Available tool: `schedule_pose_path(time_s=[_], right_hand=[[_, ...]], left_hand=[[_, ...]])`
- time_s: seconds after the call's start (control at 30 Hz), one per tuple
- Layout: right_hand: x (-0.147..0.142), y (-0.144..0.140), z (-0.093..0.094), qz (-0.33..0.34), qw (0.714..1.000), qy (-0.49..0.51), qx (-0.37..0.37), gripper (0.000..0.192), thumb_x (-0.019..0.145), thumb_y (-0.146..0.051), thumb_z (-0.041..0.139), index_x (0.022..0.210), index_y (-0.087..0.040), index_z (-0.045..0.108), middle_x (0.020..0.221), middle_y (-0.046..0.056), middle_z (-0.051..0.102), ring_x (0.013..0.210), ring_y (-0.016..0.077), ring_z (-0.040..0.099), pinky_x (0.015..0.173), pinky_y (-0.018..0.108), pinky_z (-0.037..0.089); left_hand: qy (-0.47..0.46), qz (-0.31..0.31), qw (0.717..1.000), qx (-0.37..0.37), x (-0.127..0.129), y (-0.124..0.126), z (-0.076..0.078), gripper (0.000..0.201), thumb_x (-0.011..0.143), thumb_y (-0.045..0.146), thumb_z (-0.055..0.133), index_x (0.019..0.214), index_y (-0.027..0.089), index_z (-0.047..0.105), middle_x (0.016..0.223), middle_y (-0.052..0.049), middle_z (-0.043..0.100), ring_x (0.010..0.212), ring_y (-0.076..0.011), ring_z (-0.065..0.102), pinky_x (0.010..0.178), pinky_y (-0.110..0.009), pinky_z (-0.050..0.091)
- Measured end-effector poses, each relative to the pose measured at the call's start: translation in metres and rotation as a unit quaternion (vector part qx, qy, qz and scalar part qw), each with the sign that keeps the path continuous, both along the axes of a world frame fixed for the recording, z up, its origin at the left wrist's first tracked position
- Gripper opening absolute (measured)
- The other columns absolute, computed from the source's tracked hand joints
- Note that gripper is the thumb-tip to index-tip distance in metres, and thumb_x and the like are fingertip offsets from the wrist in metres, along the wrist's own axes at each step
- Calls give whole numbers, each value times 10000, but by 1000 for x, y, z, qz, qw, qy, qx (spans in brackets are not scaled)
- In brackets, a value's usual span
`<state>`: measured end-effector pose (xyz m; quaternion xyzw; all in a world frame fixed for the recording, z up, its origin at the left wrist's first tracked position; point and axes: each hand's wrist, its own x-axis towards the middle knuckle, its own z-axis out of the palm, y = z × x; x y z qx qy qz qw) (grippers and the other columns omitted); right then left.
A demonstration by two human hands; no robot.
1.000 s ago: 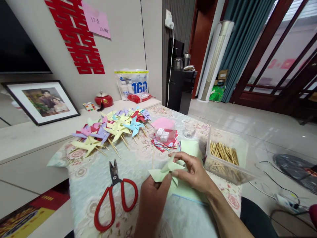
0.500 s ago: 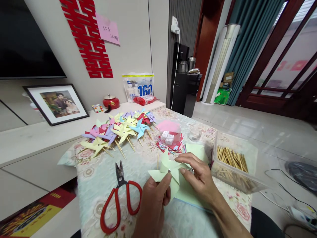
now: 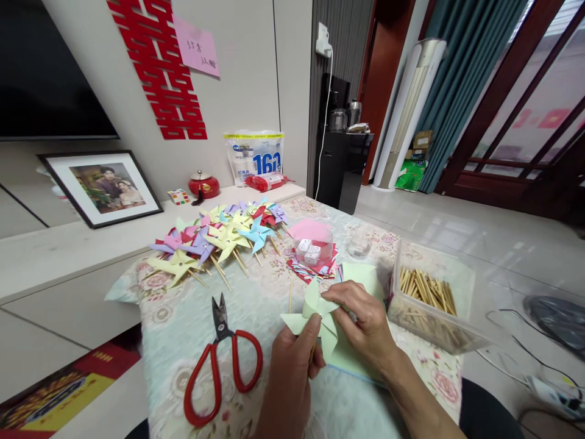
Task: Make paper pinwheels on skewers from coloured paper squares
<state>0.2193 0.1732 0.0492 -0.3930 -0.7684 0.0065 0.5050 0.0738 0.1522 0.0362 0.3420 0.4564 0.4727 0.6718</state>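
Note:
A pale green paper pinwheel (image 3: 312, 298) is between my two hands, above the near part of the table. My left hand (image 3: 298, 360) grips it from below, thumb pressed by its centre. With bent fingers my right hand (image 3: 361, 314) pinches the blade on the right side. Pale green paper sheets (image 3: 363, 277) lie partly under my right hand. To the left of my hands rest red-handled pliers-like cutters (image 3: 222, 326), jaws slightly apart. A thin wooden stick (image 3: 290, 294) lies just behind the pinwheel.
Several finished pinwheels (image 3: 228, 239) on sticks lie at the back left. A clear bin of wooden sticks (image 3: 429, 289) stands at the right. Behind my hands are a pink-tinted plastic container (image 3: 313, 244) on paper scraps and a small clear dish (image 3: 359, 246).
The pinwheel has shifted slightly right and turned a little. My left thumb has moved with it, and my right fingers have closed onto a blade.

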Motion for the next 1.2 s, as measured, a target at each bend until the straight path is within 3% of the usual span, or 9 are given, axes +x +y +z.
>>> schedule_pose_path(time_s=[0.37, 0.57, 0.8, 1.03, 1.2], right_hand=[[0, 1, -3, -6, 1000, -26, 13, 347, 860, -4, 511, 1080, -226, 663, 922, 60, 726, 912, 214, 684, 782, 388, 518], [0, 3, -6, -10, 999, -37, 19, 346, 874, -15, 513, 1115, -227, 641, 929, 58, 732, 913, 215, 684, 799, 387, 513], [1, 3, -8, -12, 999, -37, 16, 310, 892, -23, 545, 1130, -205, 625, 969, 71, 726, 946, 213, 672, 827, 370, 502], [-1, 0, -6, -18, 999, -28, 38, 207, 914, -21, 530, 967, -189, 638, 943, 77, 698, 916, 203, 654, 814, 360, 468], [0, -1, -4, -18, 998, -40, 50, 191, 918, -22, 553, 954, -184, 648, 941, 81, 689, 867, 196, 640, 793, 367, 454]], left_hand=[[-1, 7, 1000, 1, 2, 3, -2, 498, 671, 551, 758, 536, 203, 428, 424, 73, 381, 416, -60, 264, 438, -230, 178], [-9, 22, 1000, 3, 3, 4, -11, 457, 700, 565, 750, 630, 191, 497, 419, 80, 393, 408, -63, 270, 413, -221, 160], [-20, 21, 1000, 1, 2, 4, -4, 466, 693, 538, 765, 587, 192, 473, 425, 71, 406, 418, -60, 287, 422, -216, 179], [-39, 21, 999, -7, 1, 5, -6, 468, 674, 524, 784, 579, 196, 463, 423, 76, 402, 419, -59, 274, 418, -214, 166], [-37, 15, 999, -6, 0, 5, -3, 480, 672, 523, 784, 557, 193, 455, 422, 77, 394, 419, -54, 277, 418, -210, 176]])
